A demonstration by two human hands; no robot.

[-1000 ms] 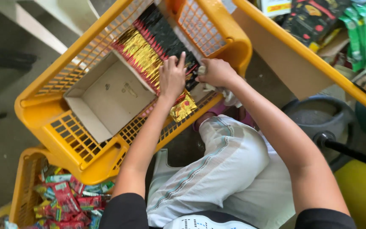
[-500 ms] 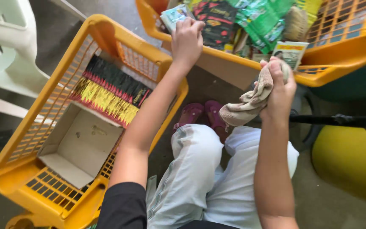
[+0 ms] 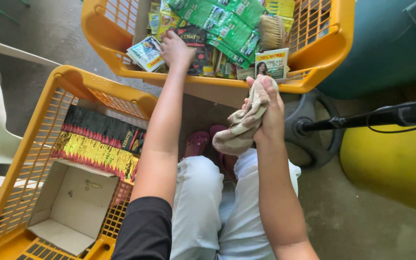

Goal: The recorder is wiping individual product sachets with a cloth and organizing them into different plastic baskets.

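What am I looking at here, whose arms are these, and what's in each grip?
There is no machine here: a camera worn on a seated person's head looks down at their own two bare arms. The left hand reaches into the far yellow basket and rests on a black sachet among green packets; whether its grip has closed is unclear. The right hand has its grip closed on a crumpled beige cloth. Nearer, on the left, a second yellow basket holds rows of black and gold sachets and an open cardboard box. Pink sandals show on the floor.
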